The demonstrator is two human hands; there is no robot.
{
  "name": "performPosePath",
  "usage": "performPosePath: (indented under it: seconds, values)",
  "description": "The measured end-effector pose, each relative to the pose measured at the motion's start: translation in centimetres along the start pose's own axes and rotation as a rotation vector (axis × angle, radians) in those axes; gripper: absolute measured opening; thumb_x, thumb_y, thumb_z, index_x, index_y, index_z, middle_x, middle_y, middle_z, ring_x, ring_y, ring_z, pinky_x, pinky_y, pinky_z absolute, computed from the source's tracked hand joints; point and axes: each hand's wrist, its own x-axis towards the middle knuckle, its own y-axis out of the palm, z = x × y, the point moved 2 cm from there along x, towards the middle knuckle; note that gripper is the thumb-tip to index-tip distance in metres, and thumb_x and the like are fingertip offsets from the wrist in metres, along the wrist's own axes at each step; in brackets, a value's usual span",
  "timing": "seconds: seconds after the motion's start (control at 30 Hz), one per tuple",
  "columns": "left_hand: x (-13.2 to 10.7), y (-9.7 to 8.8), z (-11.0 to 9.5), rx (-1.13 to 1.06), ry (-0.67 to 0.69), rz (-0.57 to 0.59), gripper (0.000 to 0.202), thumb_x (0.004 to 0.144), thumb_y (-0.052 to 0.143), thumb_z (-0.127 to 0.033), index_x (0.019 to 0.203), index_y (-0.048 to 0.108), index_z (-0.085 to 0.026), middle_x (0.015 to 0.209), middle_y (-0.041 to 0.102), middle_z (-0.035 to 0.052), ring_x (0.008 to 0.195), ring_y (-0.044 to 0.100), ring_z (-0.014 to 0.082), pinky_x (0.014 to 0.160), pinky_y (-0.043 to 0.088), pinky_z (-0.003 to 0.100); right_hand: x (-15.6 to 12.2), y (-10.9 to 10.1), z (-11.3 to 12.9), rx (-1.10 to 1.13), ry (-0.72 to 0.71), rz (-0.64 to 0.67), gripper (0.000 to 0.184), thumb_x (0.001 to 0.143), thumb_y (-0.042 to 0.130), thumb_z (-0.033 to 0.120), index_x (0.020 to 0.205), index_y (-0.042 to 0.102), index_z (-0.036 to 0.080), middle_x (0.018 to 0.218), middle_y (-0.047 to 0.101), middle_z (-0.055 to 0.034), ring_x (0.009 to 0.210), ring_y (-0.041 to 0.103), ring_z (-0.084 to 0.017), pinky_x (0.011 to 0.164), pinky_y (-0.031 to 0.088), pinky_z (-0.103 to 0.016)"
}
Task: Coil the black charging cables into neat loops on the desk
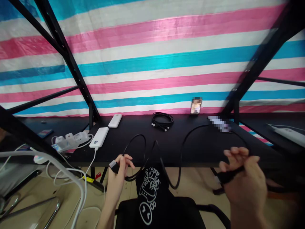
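Observation:
My left hand (119,173), above the front edge of the black table (133,158), has its thumb and fingers closed on one end of a long black cable (181,156). That end has a black plug with a silver metal tip (112,164) pointing left. On the right, my right hand (250,181) grips the black housing of another plug (225,177), its pale tip facing left and slightly blurred. Between my hands the cable hangs in loose loops, partly over the table and partly below its edge. A further stretch crosses the tabletop to the right.
A coiled black cable (164,113) with silver plugs lies at the table's back. Two white power banks (99,137) sit left, one plugged with a white cord. A white power strip (69,142) is further left. Black metal posts (78,74) frame both sides; a pixelated object (196,106) stands behind.

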Motion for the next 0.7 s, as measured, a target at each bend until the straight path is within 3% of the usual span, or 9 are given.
performPosePath:
  seconds: [0.1, 0.17, 0.27, 0.33, 0.43, 0.53, 0.6, 0.7]
  values:
    - [0.4, -1.1, 0.3, 0.038, -0.033, -0.022, 0.045, 0.085, 0.048, -0.060, 0.094, 0.058, -0.018, 0.063, 0.061, 0.0002, 0.051, 0.037, 0.0095, 0.049, 0.029, 0.022, 1.0, -1.6, 0.6, -0.004, 0.005, -0.069, 0.025, 0.074, 0.072, 0.046, 0.077, 0.064, 0.022, 0.090, 0.049, -0.0040, 0.078, 0.051, -0.015, 0.037, 0.040, -0.015]
    - [0.6, -1.4, 0.3, 0.019, -0.046, -0.063, 0.050, 0.084, 0.047, -0.063, 0.105, 0.057, -0.018, 0.066, 0.063, 0.0013, 0.058, 0.046, 0.0118, 0.055, 0.036, 0.022, 1.5, -2.3, 0.8, 0.004, 0.005, -0.079, 0.022, 0.076, 0.071, 0.045, 0.075, 0.064, 0.023, 0.090, 0.048, -0.0040, 0.076, 0.050, -0.015, 0.037, 0.038, -0.017]
    - [1.0, -1.6, 0.4, -0.081, -0.032, -0.143, 0.069, 0.079, 0.046, -0.072, 0.124, 0.051, -0.020, 0.087, 0.070, 0.0065, 0.082, 0.061, 0.0176, 0.073, 0.047, 0.027, 1.9, -3.0, 0.9, 0.000, -0.011, -0.063, 0.021, 0.077, 0.071, 0.046, 0.074, 0.065, 0.026, 0.088, 0.047, -0.0036, 0.072, 0.049, -0.015, 0.036, 0.035, -0.021]
    - [1.3, -1.8, 0.5, -0.159, -0.024, -0.189, 0.077, 0.073, 0.048, -0.077, 0.128, 0.050, -0.022, 0.102, 0.070, 0.0089, 0.089, 0.064, 0.0205, 0.077, 0.050, 0.030, 2.1, -3.4, 0.8, -0.016, -0.018, -0.068, 0.019, 0.077, 0.071, 0.048, 0.074, 0.066, 0.029, 0.089, 0.049, -0.0034, 0.072, 0.050, -0.016, 0.037, 0.033, -0.024]
    - [1.7, -2.8, 0.6, -0.258, -0.040, -0.249, 0.075, 0.069, 0.047, -0.081, 0.110, 0.063, -0.020, 0.103, 0.070, 0.0103, 0.078, 0.067, 0.0218, 0.058, 0.051, 0.028, 2.7, -4.5, 0.6, -0.020, -0.029, -0.095, 0.014, 0.080, 0.068, 0.047, 0.075, 0.069, 0.033, 0.089, 0.053, -0.0027, 0.073, 0.052, -0.016, 0.038, 0.032, -0.026]
    - [1.8, -3.8, 0.4, -0.354, -0.061, -0.285, 0.068, 0.065, 0.051, -0.081, 0.073, 0.069, -0.016, 0.069, 0.070, 0.0090, 0.049, 0.059, 0.0187, 0.040, 0.041, 0.026, 3.1, -4.9, 0.4, -0.013, -0.048, -0.076, 0.012, 0.085, 0.063, 0.044, 0.079, 0.070, 0.036, 0.087, 0.053, -0.0020, 0.072, 0.052, -0.015, 0.038, 0.033, -0.026]
    - [1.7, -3.6, 0.1, -0.394, -0.084, -0.228, 0.067, 0.066, 0.053, -0.080, 0.062, 0.067, -0.015, 0.052, 0.062, 0.0076, 0.042, 0.053, 0.0164, 0.041, 0.041, 0.025, 2.8, -4.2, 0.0, 0.000, -0.037, -0.022, 0.013, 0.081, 0.068, 0.045, 0.077, 0.069, 0.033, 0.081, 0.051, -0.0015, 0.068, 0.051, -0.014, 0.036, 0.034, -0.023]
    - [1.2, -1.7, -0.6, -0.448, -0.144, -0.006, 0.066, 0.073, 0.050, -0.075, 0.067, 0.070, -0.012, 0.057, 0.064, 0.0109, 0.057, 0.061, 0.0191, 0.057, 0.050, 0.026, 1.3, -1.5, -1.4, -0.031, -0.002, 0.135, 0.026, 0.070, 0.076, 0.051, 0.076, 0.068, 0.027, 0.073, 0.049, 0.0001, 0.062, 0.051, -0.012, 0.035, 0.038, -0.019]
